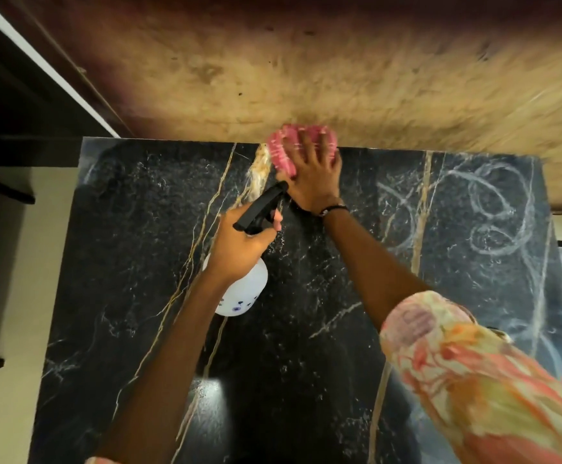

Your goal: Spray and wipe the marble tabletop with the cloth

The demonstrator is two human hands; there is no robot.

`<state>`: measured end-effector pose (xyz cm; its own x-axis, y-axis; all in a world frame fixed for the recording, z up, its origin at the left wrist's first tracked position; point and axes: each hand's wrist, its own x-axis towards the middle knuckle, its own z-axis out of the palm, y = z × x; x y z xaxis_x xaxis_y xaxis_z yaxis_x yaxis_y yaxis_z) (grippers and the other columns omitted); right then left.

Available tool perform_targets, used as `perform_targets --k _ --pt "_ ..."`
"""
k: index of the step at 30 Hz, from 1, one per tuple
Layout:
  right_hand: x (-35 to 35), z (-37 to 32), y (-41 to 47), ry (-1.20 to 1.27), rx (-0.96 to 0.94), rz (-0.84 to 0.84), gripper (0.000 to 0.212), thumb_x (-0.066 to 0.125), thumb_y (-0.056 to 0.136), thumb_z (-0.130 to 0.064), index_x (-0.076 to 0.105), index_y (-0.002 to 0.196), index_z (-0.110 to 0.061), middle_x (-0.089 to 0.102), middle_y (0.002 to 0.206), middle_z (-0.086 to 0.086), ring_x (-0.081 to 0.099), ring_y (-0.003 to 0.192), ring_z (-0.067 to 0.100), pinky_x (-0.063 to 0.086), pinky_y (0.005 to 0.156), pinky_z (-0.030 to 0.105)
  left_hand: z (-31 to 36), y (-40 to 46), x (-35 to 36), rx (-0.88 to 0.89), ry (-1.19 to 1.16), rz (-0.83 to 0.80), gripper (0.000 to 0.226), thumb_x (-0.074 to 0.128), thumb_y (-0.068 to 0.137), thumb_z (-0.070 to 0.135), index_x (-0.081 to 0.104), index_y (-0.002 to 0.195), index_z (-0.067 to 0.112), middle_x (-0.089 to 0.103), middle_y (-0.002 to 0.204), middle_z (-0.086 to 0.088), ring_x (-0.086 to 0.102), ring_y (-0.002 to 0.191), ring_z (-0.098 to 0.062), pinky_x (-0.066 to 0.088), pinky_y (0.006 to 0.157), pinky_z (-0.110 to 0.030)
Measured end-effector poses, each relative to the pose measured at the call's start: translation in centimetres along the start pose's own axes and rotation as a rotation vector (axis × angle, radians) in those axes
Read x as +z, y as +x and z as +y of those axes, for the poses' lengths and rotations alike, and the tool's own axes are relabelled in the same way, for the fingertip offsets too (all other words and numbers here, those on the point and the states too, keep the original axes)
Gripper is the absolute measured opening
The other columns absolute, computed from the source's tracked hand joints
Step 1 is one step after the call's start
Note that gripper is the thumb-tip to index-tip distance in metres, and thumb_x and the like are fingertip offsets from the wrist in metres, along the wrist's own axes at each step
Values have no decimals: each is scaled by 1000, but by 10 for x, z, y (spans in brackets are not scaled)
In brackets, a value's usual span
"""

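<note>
The pink cloth (301, 147) lies at the far edge of the black marble tabletop (139, 262), bunched under the right hand (313, 175), whose fingers are spread flat and press down on it. The left hand (242, 244) is curled round the neck of a white spray bottle (247, 289), one finger near the trigger under the black nozzle head (261, 205), just beside the right wrist. Pale swirl marks (493, 209) show on the marble to the right.
</note>
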<state>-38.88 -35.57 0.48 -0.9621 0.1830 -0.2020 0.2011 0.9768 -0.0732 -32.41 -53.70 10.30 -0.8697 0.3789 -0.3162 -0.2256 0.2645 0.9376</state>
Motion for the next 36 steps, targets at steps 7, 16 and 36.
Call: perform_targets --k 7,16,36 --pt "21 8 -75 7 -340 98 66 25 88 -62 40 144 -30 29 156 6 15 145 38 21 113 59 2 -5 15 43 146 9 22 58 82 -9 61 74 11 59 51 16 52 44 5 36 49 -7" --pt "-2 142 -49 69 97 35 85 15 79 -75 12 152 -33 5 161 6 -3 146 41 7 113 61 7 -7 43 -14 203 70 16 60 84 -3 66 85 12 67 87 -18 56 51 -2 42 51 -13" --pt "-7 199 -38 70 25 56 72 38 91 -63 10 151 -35 6 161 5 -2 145 41 1 113 61 35 0 145 -61 163 57 18 57 84 -4 65 86 12 66 96 -24 50 44 1 36 51 -15"
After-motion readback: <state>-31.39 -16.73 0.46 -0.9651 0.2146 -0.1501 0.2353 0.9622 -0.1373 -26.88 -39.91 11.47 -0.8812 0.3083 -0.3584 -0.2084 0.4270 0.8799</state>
